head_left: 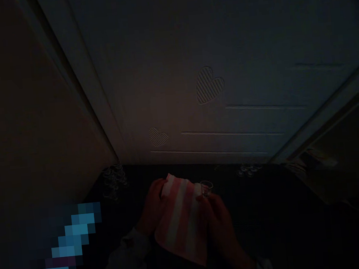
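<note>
In the dim light, a pink-and-white striped cloth (183,218) hangs spread between my two hands. My left hand (154,202) is closed on its upper left edge. A small clear glass (206,187) sits in the fingers of my right hand (217,217), its round rim facing up. The right-hand edge of the cloth lies against that same hand; whether the fingers also pinch it I cannot tell.
A cluster of clear glasses (114,176) stands on the dark tabletop (250,212) at the back left. Several more small glasses (249,170) are at the back right. Behind the table rises a pale panel (161,77) with embossed hearts. A pixelated bright patch (66,251) covers the lower left.
</note>
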{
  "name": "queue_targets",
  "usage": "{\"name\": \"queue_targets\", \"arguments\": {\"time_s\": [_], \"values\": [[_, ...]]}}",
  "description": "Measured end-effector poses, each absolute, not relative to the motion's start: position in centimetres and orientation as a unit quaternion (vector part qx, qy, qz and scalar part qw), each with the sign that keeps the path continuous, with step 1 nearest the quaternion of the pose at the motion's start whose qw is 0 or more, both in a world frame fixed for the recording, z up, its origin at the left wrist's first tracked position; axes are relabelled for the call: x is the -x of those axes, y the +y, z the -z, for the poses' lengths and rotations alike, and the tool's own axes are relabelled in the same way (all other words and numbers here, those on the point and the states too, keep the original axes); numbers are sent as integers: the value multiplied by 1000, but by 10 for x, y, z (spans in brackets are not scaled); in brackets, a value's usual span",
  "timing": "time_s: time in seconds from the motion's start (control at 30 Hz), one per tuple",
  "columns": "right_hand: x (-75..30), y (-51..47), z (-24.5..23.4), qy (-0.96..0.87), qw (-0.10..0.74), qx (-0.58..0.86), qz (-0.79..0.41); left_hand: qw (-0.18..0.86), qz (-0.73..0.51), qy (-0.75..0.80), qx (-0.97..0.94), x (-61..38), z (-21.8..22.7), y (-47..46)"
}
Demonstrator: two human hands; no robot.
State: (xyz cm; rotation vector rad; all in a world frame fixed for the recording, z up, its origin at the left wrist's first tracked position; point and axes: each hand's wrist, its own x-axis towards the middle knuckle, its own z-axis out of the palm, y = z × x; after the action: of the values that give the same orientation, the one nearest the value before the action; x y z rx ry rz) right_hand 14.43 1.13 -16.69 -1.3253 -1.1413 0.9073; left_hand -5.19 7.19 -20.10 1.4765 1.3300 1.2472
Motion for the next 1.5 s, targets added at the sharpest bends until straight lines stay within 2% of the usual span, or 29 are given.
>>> {"name": "queue_targets", "arguments": {"time_s": [0.13, 0.27, 0.57, 0.9, 1.23, 1.37, 1.5], "values": [[-143, 12, 168, -492, 541, 553, -398, 326, -449, 542, -631, 61, 199, 74], [-143, 12, 170, -514, 527, 546, -398, 327, -425, 533, -654, 71, 190, 74], [-137, 8, 183, -616, 473, 526, -346, 454, -376, 390, -707, 48, 180, 58], [-140, 8, 176, -731, 393, 498, -252, 591, -393, 358, -607, 45, 186, 59], [-171, 31, 180, -649, 333, 673, -125, 666, -484, 391, -411, 44, 200, 67], [-172, 32, 181, -640, 332, 674, -161, 684, -505, 391, -352, 40, 198, 68], [-167, 31, 174, -628, 369, 636, -254, 700, -508, 391, -315, 41, 192, 67]]}}
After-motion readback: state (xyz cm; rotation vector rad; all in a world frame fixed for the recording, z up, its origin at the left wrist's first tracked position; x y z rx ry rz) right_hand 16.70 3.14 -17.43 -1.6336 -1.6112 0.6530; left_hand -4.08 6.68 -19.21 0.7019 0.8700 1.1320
